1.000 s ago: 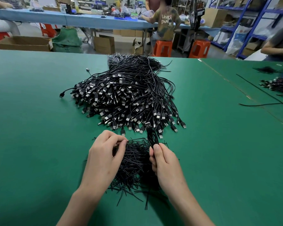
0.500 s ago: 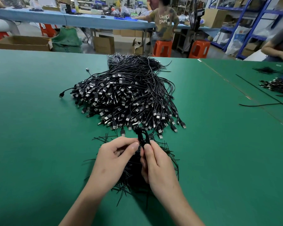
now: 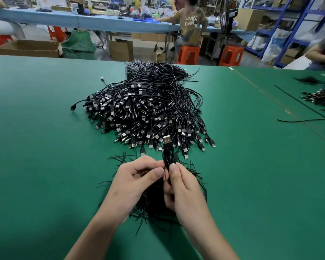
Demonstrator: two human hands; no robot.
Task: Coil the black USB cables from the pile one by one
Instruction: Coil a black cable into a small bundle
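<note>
A green-topped table (image 3: 45, 147) fills the foreground, and beyond its far edge a long blue worktable (image 3: 101, 21) runs across the room — cluttered, with a person in a printed T-shirt (image 3: 192, 25) standing at it. On the pale floor (image 3: 255, 61) between them stand two orange stools (image 3: 188, 54), open cardboard boxes (image 3: 28, 47) and a green sack (image 3: 79, 44); blue shelving racks (image 3: 315, 11) holding cartons line the right side.
</note>
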